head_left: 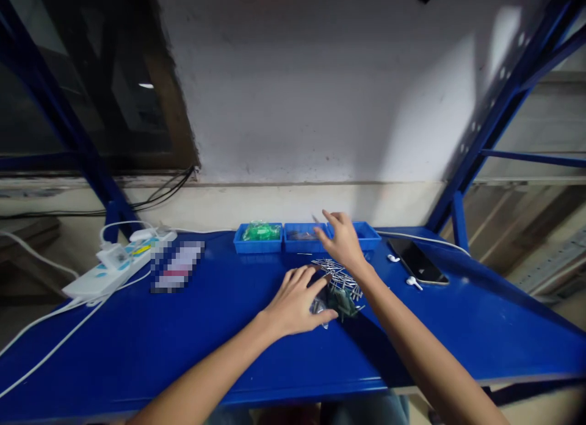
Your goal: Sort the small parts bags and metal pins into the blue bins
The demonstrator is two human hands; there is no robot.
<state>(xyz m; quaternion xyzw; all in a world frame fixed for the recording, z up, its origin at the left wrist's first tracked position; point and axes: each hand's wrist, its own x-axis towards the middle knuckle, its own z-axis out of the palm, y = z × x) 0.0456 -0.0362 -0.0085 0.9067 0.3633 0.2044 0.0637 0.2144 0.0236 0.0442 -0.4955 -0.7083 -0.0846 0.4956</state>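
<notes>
My left hand (300, 300) lies over the near left side of a loose pile of slim silver metal pins (336, 275), its fingers spread. Small clear plastic bags (318, 306) and a dark green bagged item (343, 303) show beside its thumb. Above the pile, my right hand (341, 239) hovers at the middle blue bin (297, 248), thumb and index finger apart. A small blurred sliver (315, 218) appears in the air near its fingertips, apart from them. The middle bin holds some small pieces too blurred to name.
Another blue bin (259, 248) holds green bagged items (262, 231); a third bin (368, 239) is partly behind my right hand. A black phone (419, 261) and white earbuds (413, 283) lie right. A power strip (103, 277) with cables and a pixelated object (178, 266) are left.
</notes>
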